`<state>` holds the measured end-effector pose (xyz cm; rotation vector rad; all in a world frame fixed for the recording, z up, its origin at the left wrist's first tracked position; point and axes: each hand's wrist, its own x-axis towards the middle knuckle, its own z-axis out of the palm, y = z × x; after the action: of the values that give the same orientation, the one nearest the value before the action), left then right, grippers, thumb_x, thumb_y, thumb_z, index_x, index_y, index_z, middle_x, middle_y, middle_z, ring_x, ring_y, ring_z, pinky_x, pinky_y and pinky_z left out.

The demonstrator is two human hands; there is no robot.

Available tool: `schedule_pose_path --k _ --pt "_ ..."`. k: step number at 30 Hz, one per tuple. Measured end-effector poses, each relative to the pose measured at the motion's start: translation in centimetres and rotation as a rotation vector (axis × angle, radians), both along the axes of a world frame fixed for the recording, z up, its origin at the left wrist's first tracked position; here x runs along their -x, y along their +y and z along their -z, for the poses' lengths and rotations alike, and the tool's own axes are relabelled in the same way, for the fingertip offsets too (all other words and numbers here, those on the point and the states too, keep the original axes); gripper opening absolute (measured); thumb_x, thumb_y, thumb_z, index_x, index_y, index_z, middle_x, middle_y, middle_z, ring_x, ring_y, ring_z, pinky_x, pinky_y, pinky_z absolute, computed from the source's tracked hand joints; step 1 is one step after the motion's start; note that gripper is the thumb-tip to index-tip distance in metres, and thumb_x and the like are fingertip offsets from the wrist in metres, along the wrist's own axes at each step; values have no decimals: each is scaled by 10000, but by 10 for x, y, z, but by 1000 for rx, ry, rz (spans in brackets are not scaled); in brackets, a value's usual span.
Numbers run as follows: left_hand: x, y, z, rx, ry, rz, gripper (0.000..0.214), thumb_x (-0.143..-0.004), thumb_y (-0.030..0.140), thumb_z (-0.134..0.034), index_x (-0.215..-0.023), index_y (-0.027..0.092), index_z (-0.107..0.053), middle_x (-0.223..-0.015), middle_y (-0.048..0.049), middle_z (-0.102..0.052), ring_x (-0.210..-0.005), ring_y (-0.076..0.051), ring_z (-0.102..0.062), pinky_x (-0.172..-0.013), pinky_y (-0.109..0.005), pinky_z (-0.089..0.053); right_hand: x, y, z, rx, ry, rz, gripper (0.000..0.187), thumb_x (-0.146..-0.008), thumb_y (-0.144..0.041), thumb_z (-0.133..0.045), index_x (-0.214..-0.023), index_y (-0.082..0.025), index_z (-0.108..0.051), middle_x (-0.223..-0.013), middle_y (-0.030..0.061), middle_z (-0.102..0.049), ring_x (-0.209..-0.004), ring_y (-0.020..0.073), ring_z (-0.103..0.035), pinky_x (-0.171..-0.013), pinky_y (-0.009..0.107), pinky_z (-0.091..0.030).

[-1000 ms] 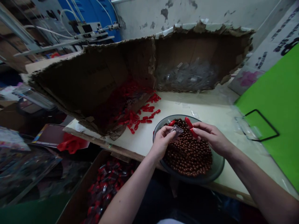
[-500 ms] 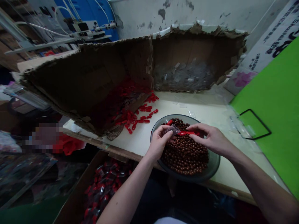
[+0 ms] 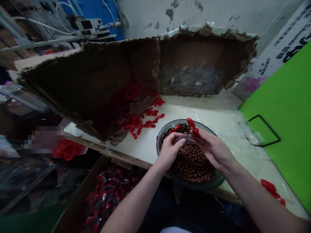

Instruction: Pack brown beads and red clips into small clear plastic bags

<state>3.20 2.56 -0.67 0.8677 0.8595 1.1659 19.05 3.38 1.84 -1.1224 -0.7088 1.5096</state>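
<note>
Over the bowl, my left hand [image 3: 169, 149] pinches a small clear plastic container [image 3: 186, 138] between thumb and fingers. My right hand [image 3: 216, 145] is closed on a red plastic cap [image 3: 191, 122], whose rounded lid stands up above the fingers, right beside the container. Whether cap and container touch is hard to make out. Shiny brown balls [image 3: 194, 163] fill much of the grey-green bowl [image 3: 220, 182] beneath both hands. Another red cap [image 3: 174, 129] lies on the balls at the bowl's far left.
Loose red caps [image 3: 139, 124] spill from a torn cardboard box [image 3: 97, 68]. Clear containers [image 3: 194, 77] fill the adjoining box section. More red pieces [image 3: 268, 185] lie at the right, near a green panel [image 3: 286, 113]. Below left, a carton holds red-capped containers [image 3: 107, 194].
My right hand has turned upward and lifted the red cap from low over the balls to beside the container. My left hand has shifted slightly right with the container.
</note>
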Motion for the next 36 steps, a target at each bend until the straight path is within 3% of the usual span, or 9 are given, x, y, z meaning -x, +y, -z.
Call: schedule_pose_path --k 6,12,20,29,32,36 --pt "-11 -4 -1 -4 -20 -34 263 -786 338 -672 -936 143 -578 -813 -9 -634 -606 -93 -618 -568 -211 -506 19 -7 8 -111 -10 83 273 -707 -344 -781 -956 -234 -763 -964 24 -766 -961 200 -688 -967 374 -508" --pt "-14 -9 -1 -85 141 -48 214 -845 335 -604 -957 157 -566 -800 -9 -623 -653 -104 -622 -589 -208 -507 24 -9 25 -244 -218 174 312 -783 -372 -720 -1058 -227 -740 -1099 53 -738 -1033 246 -673 -1016 460 -464" --pt "-19 -14 -4 -105 149 -119 171 -871 308 -563 -966 166 -556 -795 -1 -610 -614 -86 -603 -608 -208 -501 27 -19 21 -481 -692 222 313 -903 -360 -568 -1154 -226 -699 -1195 61 -697 -1071 231 -656 -973 411 -497" --pt "-9 -18 -14 -123 219 -59 270 -873 303 -554 -1094 163 -624 -708 0 -613 -573 -90 -552 -559 -201 -461 17 -27 9 -849 -1143 173 328 -928 -205 -519 -1230 -194 -648 -1156 78 -703 -1055 197 -651 -966 344 -498" --pt "-2 -20 -20 -122 255 -22 291 -872 325 -558 -1105 170 -635 -715 -7 -622 -585 -101 -556 -567 -207 -465 17 -30 8 -884 -1194 163 352 -928 -200 -515 -1261 -215 -629 -1183 72 -693 -1060 206 -650 -979 357 -492" --pt "2 -22 -23 -111 276 7 314 -863 373 -570 -1106 191 -651 -793 -29 -657 -635 -118 -572 -585 -212 -463 21 -37 7 -819 -1192 125 389 -930 -237 -504 -1307 -271 -595 -1244 47 -662 -1108 227 -626 -1020 385 -464"
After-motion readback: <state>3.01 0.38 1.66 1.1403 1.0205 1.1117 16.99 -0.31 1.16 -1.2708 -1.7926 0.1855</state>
